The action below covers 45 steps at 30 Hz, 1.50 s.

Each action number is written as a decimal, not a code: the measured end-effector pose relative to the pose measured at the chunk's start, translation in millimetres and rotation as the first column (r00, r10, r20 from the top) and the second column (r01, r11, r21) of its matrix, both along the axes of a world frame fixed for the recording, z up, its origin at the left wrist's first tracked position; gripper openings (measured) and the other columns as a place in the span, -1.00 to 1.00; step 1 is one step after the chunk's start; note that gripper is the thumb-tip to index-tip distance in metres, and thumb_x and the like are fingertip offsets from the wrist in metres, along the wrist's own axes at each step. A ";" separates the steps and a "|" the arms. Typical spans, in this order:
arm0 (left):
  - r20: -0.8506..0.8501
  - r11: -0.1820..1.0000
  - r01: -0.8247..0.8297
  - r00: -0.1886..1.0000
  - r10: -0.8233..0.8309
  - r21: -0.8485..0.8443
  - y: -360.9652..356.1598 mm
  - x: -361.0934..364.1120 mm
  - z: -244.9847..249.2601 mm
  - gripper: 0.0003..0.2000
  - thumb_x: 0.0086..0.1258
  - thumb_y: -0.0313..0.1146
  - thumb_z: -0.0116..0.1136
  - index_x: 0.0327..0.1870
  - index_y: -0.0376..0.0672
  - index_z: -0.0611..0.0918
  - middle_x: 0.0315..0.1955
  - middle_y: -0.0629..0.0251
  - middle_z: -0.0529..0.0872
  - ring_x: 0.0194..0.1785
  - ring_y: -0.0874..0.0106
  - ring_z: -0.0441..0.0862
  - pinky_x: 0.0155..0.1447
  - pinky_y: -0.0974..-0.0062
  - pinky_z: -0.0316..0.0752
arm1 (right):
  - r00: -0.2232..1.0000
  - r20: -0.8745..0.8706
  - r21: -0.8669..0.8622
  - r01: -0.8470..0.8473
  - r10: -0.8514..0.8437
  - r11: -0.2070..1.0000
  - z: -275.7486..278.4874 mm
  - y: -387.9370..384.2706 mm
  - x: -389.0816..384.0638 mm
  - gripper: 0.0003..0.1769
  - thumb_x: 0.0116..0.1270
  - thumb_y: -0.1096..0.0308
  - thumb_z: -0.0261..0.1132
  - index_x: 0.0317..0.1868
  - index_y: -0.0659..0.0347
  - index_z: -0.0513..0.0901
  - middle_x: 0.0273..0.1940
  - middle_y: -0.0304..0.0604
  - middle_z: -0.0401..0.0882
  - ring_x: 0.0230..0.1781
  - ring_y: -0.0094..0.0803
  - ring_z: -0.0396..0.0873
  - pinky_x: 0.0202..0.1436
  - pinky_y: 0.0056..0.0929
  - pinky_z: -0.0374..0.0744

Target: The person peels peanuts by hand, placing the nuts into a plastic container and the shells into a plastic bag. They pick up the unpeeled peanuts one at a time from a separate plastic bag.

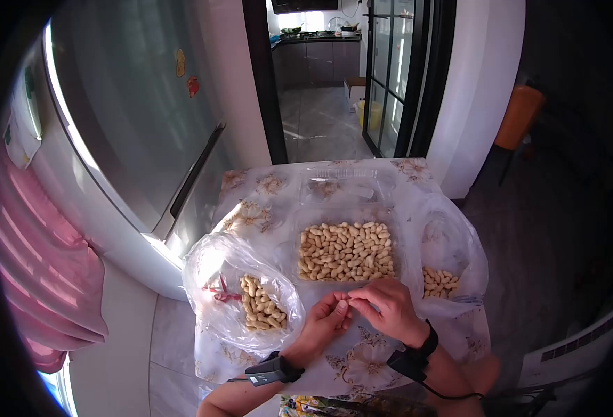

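Note:
My left hand (328, 320) and my right hand (384, 306) meet fingertip to fingertip just in front of a clear plastic box (398, 267) full of peanuts (346, 250). Fingers on both hands are pinched; whatever lies between them is too small and hidden to name. To the left, an open clear plastic bag (212, 316) with a red tie holds more peanuts (260, 304). On the right, another clear bag (459, 240) contains a smaller heap of peanuts (439, 281). A dark band with a small device sits on each wrist.
The table (369, 365) has a flowered cover. A large grey fridge (136, 104) stands at the left, beside a pink cloth (42, 264). Behind the table a doorway with a glass door (388, 76) opens onto a kitchen. An orange chair (519, 117) is at the right.

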State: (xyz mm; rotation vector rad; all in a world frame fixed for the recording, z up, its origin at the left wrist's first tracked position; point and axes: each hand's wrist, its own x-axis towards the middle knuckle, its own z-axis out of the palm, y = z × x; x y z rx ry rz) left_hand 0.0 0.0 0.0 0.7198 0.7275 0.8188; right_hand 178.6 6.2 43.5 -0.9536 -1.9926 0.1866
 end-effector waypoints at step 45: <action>-0.023 0.995 0.065 0.998 -0.063 0.074 1.3 0.9 -4.3 -0.88 0.61 -0.28 -0.02 -0.12 -0.07 0.55 -0.35 0.52 0.55 -0.38 0.70 0.40 -0.34 0.73 0.20 | 1.000 0.006 0.041 0.012 -0.012 0.999 -5.9 3.3 0.9 -0.77 0.13 0.25 0.54 -0.47 0.11 0.65 -0.59 -0.30 0.52 -0.59 -0.33 0.50 -0.43 -0.35 0.38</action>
